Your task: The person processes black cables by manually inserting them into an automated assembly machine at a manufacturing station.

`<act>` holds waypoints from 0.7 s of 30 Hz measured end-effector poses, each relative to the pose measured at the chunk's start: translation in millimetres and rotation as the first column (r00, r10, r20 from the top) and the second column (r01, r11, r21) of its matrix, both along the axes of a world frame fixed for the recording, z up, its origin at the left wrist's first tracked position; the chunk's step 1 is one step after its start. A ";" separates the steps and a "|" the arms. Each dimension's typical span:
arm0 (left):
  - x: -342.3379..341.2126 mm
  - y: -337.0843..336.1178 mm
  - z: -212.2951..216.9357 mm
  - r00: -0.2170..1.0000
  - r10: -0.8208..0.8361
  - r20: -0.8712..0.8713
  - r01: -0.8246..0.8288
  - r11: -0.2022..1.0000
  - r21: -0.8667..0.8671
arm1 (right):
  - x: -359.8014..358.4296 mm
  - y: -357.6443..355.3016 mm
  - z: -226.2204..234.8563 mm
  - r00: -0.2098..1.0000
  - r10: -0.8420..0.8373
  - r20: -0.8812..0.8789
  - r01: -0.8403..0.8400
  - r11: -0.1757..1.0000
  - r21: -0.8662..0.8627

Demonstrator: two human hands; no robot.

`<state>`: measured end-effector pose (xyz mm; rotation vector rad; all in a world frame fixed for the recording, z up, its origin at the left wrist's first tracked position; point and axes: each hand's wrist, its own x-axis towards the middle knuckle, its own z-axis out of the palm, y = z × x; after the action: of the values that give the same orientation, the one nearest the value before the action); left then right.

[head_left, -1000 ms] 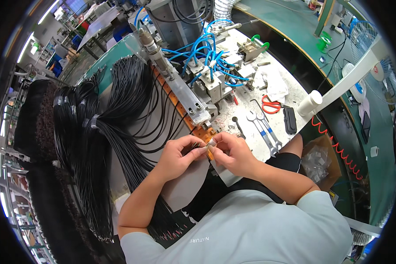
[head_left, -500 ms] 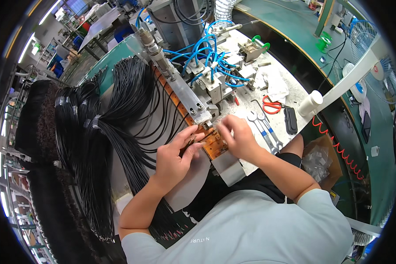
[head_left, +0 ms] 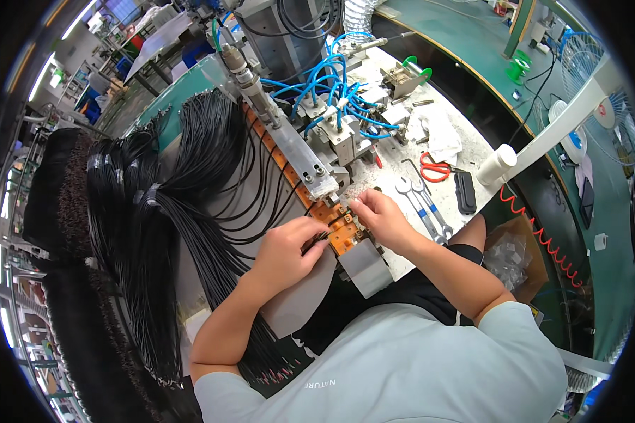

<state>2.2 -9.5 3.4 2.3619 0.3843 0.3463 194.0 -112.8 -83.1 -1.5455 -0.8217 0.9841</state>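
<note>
My left hand (head_left: 289,248) is closed at the left side of an orange fixture strip (head_left: 343,244), its thumb and fingers pinching a black cable (head_left: 316,241) whose end reaches over the strip. On the strip's right side my right hand (head_left: 384,220) has thumb and forefinger pressed together near a small metal fitting; whatever lies between those fingertips is too small to tell. A long metal arm (head_left: 289,151) runs above the strip, its lower end just beyond my fingers. Below my hands a smooth metal plate (head_left: 365,269) covers the strip's near end.
Bundled black cables (head_left: 204,141) fill the left side. Blue air hoses (head_left: 339,92) crowd the machine behind. On the white tabletop at right are wrenches (head_left: 422,208), red-handled scissors (head_left: 436,168), a black case (head_left: 466,193) and a white bottle (head_left: 497,166). A cardboard box (head_left: 536,257) stands lower right.
My left hand has come slightly right and down, fingers closer together over the cable. The right hand has shifted a little right, uncovering more of the strip.
</note>
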 end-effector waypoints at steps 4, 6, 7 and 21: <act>-1.7 1.5 -6.2 0.999 0.024 0.024 -0.025 0.999 0.033 | 1.0 1.2 3.2 1.000 -0.011 -0.021 0.010 1.000 -0.028; -2.9 2.7 -6.2 0.996 0.084 -0.012 -0.085 0.988 -0.128 | 1.1 -0.3 8.2 0.999 -0.012 -0.034 0.010 0.999 -0.043; -3.4 2.7 -4.0 0.996 0.084 -0.010 -0.085 0.988 -0.128 | 0.9 -3.8 13.4 0.999 -0.050 -0.001 0.050 0.999 -0.007; -0.2 0.1 -0.7 0.993 0.114 -0.036 -0.111 0.760 -0.640 | -37.2 -32.1 45.7 0.808 -0.102 0.580 -0.140 0.923 0.358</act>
<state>2.0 -9.4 2.8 1.6609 0.5462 0.2248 156.8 -144.9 -37.4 -1.4981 -1.3813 0.2923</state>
